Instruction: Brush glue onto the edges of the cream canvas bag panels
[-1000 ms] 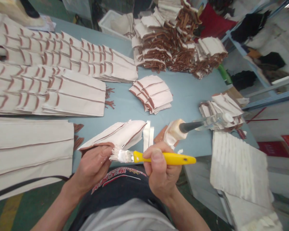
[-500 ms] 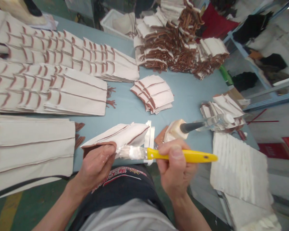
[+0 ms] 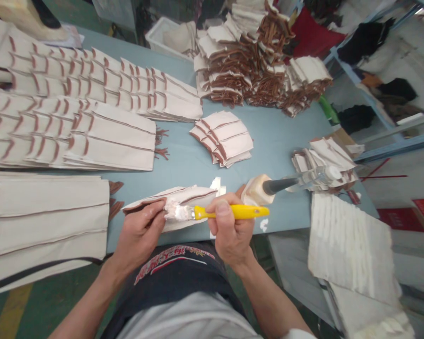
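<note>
My left hand [image 3: 143,233] pinches the brown-edged near end of a white panel with dark seam lines [image 3: 183,194], probably leather or cloth, at the table's front edge. In my right hand [image 3: 231,230] is a yellow-handled paintbrush [image 3: 247,212], gripped round the handle. Its bristles, loaded with white paste, touch the panel right beside my left fingertips. Under the panel's right end lies a white strip smeared with paste [image 3: 217,183]. To the right of the brush stands a pale block with a dark rod [image 3: 257,189].
Rows of overlapping white panels [image 3: 120,136] cover the table's left side. A small fanned stack [image 3: 229,136] lies in the middle, and large brown-and-white bundles [image 3: 233,61] are heaped behind. Another bundle [image 3: 325,160] sits at right, near white sheets [image 3: 349,245]. A white bin [image 3: 169,37] stands behind.
My right hand has moved left with the paintbrush, bringing its bristles further onto the panel. The panel lies flatter, and a white paste spot on the table's front edge is now uncovered.
</note>
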`<state>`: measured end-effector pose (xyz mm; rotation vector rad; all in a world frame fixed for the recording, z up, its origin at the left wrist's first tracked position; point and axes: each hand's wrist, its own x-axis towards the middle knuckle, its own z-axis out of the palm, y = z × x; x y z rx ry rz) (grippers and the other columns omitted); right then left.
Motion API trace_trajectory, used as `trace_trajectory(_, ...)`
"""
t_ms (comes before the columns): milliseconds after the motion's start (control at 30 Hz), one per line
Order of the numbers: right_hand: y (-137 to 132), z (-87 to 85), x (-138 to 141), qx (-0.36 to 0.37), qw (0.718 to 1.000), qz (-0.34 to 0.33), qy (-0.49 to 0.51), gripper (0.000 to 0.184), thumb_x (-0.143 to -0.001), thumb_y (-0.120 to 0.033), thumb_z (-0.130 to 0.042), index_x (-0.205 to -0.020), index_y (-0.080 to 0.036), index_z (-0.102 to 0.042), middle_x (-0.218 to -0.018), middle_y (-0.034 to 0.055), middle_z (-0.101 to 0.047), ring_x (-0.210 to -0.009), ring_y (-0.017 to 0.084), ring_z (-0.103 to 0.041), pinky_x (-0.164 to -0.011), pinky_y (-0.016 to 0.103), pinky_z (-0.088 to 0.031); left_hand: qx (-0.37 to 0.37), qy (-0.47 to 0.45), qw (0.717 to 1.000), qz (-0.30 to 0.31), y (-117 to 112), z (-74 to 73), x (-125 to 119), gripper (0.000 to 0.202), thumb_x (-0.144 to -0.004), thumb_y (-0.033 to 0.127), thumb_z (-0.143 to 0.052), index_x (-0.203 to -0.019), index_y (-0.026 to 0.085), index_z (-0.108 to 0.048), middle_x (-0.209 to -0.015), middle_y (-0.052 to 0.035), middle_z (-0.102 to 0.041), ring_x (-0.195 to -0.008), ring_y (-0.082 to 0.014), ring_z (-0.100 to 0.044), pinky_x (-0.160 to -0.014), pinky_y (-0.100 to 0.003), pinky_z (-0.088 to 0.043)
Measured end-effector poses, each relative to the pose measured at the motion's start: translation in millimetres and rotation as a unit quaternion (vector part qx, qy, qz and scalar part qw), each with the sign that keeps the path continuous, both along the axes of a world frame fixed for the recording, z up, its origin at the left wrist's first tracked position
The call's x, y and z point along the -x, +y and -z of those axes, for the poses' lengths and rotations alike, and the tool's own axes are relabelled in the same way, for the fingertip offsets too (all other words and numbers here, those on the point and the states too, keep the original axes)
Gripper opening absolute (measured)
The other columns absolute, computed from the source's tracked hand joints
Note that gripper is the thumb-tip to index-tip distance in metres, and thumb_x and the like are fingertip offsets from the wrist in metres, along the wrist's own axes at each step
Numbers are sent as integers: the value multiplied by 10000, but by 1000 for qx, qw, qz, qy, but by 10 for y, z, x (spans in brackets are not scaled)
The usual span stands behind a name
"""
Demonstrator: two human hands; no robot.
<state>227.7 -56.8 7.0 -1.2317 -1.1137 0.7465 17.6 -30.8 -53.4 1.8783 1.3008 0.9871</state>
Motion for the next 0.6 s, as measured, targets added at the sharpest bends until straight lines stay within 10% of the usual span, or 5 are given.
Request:
trace_trajectory(167,329,235,-181,-64,993,94,-29,362,-1127,-516,-570,-941,-226,-682,-549,-83,-569,-438,109,-552,-467,214,-447,212,-133,967,-41,223,-99,3,283,-900,494,-775,-908,216,-829,-734,-12,-757,-738,-214,-684,-665,-268,-551)
trace_trajectory(300,522,613,-165,-71,979,45,-183,282,-1122,-418,-539,-1085,-216,-732,-800,23,-791,-716,173,-761,-723,287,-597,349,-279,890,-93,296,-197,-36,402,-671,509,-954,-846,180,-803,-538,87,-507,-491,-89,-382,-475,-189,-295)
trace_trajectory(433,631,829,-2,-21,976,19,-217,385,-1117,-474,-478,-1065,-212,-755,-877,55,-817,-691,186,-727,-698,302,-567,397,-316,857,-88,358,-323,-69,439,-604,499,-1004,-791,176,-774,-603,53,-619,-520,-100,-476,-495,-195,-347)
trace_trajectory(600,793,728,-66,-9,979,69,-191,456,-1127,-512,-419,-1051,-197,-741,-901,66,-793,-751,205,-707,-734,325,-541,345,-290,890,-71,408,-262,100,551,-840,710,-798,-851,160,-831,-713,-55,-757,-679,-210,-654,-636,-294,-519)
